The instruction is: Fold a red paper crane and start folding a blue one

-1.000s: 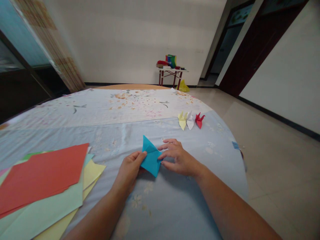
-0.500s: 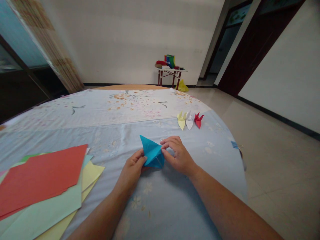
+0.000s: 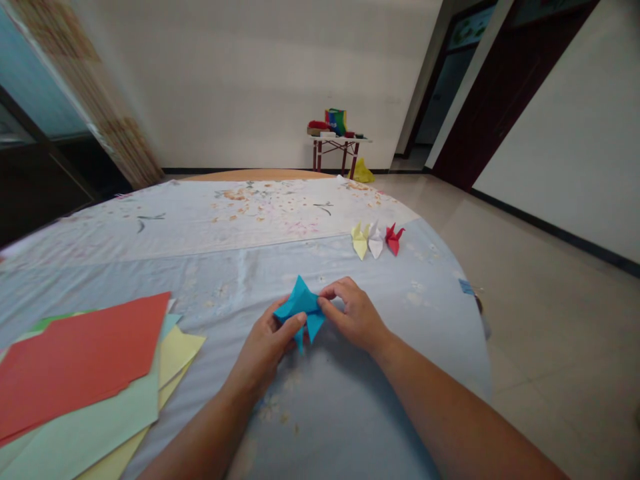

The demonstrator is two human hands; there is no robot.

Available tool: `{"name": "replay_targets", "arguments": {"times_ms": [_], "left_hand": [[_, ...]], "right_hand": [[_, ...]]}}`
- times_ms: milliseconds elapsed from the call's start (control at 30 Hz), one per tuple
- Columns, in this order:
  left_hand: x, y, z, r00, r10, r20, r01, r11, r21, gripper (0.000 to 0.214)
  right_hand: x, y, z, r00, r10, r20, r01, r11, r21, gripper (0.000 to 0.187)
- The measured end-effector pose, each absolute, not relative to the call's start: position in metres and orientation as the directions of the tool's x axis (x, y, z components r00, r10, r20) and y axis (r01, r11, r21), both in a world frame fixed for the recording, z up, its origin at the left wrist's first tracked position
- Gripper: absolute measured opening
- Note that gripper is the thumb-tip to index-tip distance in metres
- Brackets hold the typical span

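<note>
A partly folded blue paper sits between both hands over the light blue tablecloth. My left hand pinches its lower left side with thumb and fingers. My right hand pinches its right edge, fingers curled. One point of the paper stands up, and small flaps hang below the fingers.
A stack of coloured sheets, red on top, lies at the left. Three folded paper cranes, yellow, white and red, stand farther back on the right. The table's edge curves away on the right above tiled floor. A small table stands by the far wall.
The blue paper has been folded smaller and lifted between the fingers. Both hands have closed in on it; the right hand went from spread fingers to a pinch.
</note>
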State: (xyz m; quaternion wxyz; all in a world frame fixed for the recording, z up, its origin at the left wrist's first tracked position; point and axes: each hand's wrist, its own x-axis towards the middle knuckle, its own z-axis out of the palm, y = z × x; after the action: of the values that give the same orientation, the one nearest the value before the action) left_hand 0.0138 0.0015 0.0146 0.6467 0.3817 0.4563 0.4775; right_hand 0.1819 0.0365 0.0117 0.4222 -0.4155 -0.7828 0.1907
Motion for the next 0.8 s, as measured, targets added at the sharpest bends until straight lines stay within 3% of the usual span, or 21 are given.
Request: {"name": "replay_targets", "arguments": {"times_ms": [100,233,400,533,700,800], "left_hand": [[0.011,0.005,0.007,0.043,0.981,-0.19,-0.247,0.195,0.949,0.066],[0.008,0.007,0.001,0.001,0.978,-0.21,-0.23,0.205,0.951,0.052],[0.011,0.005,0.007,0.014,0.966,-0.259,-0.269,0.253,0.929,0.04],[0.011,0.005,0.002,-0.016,0.968,-0.25,-0.242,0.239,0.94,0.036],[0.006,0.006,-0.006,-0.057,0.976,-0.208,-0.104,0.202,0.974,0.032],[0.008,0.004,-0.001,-0.056,0.983,-0.172,-0.009,0.172,0.985,0.027]], "right_hand": [[0.181,0.035,0.013,-0.34,0.783,0.521,0.484,0.621,-0.617,0.007],[0.179,0.035,0.013,-0.391,0.761,0.518,0.496,0.648,-0.577,0.008],[0.178,0.034,0.011,-0.32,0.828,0.46,0.543,0.558,-0.628,0.008],[0.178,0.032,0.012,-0.37,0.831,0.416,0.523,0.556,-0.646,0.008],[0.178,0.03,0.015,-0.494,0.759,0.423,0.46,0.642,-0.614,0.029],[0.178,0.032,0.013,-0.533,0.715,0.452,0.432,0.689,-0.582,0.02]]}}
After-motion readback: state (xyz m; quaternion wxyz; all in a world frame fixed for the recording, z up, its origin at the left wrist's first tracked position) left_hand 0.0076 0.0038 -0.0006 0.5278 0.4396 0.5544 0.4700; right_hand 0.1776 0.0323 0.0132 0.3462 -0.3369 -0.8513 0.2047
